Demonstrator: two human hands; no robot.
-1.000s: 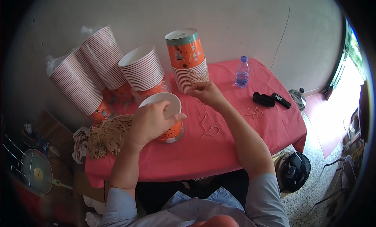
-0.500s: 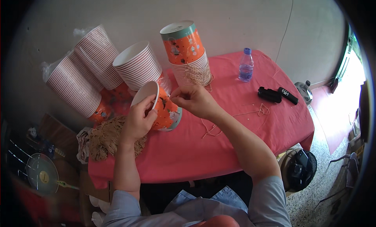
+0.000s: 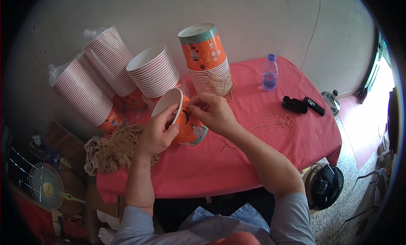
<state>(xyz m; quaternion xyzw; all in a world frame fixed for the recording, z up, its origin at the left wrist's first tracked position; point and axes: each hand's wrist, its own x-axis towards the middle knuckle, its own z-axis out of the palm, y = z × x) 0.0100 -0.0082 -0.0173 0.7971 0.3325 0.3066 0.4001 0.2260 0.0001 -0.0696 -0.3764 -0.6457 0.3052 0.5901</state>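
A paper bucket [image 3: 194, 132], orange with a green band and small dark and pale figures, is tilted above the table with its white mouth facing up and left. My left hand [image 3: 159, 136] grips it by the rim, fingers inside and thumb outside. Against the upper side of its wall my right hand [image 3: 215, 113] is closed in a pinch; whatever lies between those fingertips is too small or hidden to make out. Beside my left forearm lies a heap of tan cord [image 3: 120, 148]. Behind my right hand stands a bucket stack [image 3: 207, 78] with loose cord hanging over its side.
More nested white-rimmed buckets [image 3: 154, 71] stand at the back left, some in clear plastic wrap. On the red tablecloth [image 3: 203, 173] are a water bottle [image 3: 270, 73], a black holder-like object [image 3: 294, 105], a dark stick-shaped object [image 3: 314, 106] and a loose cord [image 3: 270, 125]. A fan [image 3: 46, 185] is at lower left.
The whole view has shifted slightly. My left hand has brought the bucket a little to the right, and my right fingertips now sit closer against its wall.
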